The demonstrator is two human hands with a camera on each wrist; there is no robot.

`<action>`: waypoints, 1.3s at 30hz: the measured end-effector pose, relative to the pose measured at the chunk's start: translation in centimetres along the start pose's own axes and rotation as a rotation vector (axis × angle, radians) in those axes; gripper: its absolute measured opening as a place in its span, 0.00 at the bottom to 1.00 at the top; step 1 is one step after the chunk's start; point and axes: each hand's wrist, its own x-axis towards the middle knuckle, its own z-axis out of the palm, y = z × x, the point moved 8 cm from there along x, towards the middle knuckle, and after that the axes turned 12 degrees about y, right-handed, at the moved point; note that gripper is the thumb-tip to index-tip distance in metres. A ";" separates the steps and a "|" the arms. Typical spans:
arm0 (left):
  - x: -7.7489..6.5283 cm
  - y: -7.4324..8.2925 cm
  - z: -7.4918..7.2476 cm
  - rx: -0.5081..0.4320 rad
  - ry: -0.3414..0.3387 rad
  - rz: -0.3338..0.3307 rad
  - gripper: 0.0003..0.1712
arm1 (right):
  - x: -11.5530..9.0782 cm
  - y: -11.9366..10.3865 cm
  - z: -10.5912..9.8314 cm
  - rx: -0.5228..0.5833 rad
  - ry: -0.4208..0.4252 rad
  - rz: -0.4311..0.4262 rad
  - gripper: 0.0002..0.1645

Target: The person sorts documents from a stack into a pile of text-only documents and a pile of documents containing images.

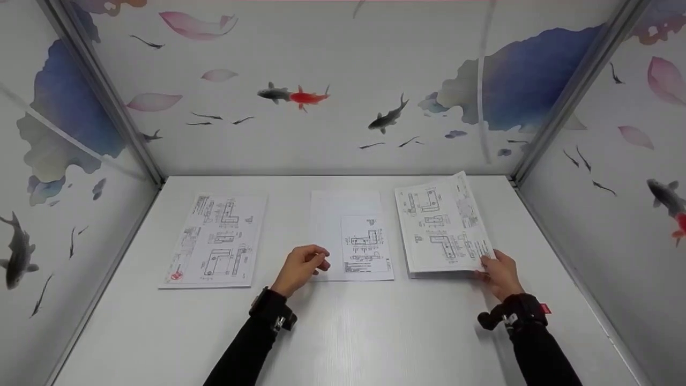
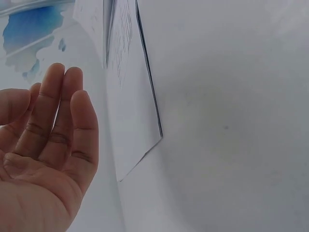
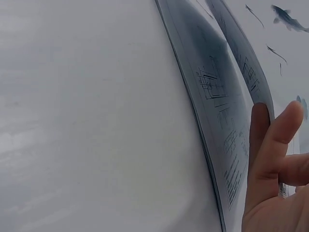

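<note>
My right hand (image 1: 501, 274) pinches the near right corner of a lifted paper sheet (image 1: 429, 228) with technical drawings. Beneath it, the right wrist view shows the rest of the paper stack (image 3: 205, 96), also printed with drawings. The lifted sheet (image 3: 244, 60) curves up from the stack; whether it is one sheet or more I cannot tell. My left hand (image 1: 301, 268) holds nothing, its fingers loosely bent, beside the near left part of the middle paper stack (image 1: 328, 236). In the left wrist view, the left hand (image 2: 53, 150) is apart from that stack's corner.
On the left lies another paper stack (image 1: 225, 241) with drawings and a red mark. A smaller printed drawing (image 1: 367, 244) shows on the middle stack's right part. Panels (image 1: 343, 134) painted with fish surround the white table (image 1: 343, 332) at the back and sides.
</note>
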 end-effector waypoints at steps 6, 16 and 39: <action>-0.2 0.1 0.1 0.025 -0.015 0.012 0.13 | 0.3 0.2 -0.1 -0.039 0.011 0.012 0.35; -0.2 -0.2 0.2 0.025 -0.021 -0.006 0.13 | 0.6 0.0 -0.2 -0.101 0.005 0.001 0.34; -0.3 -0.2 -0.1 0.038 -0.036 0.013 0.13 | 0.2 -0.3 -1.7 -0.147 0.147 -0.056 0.33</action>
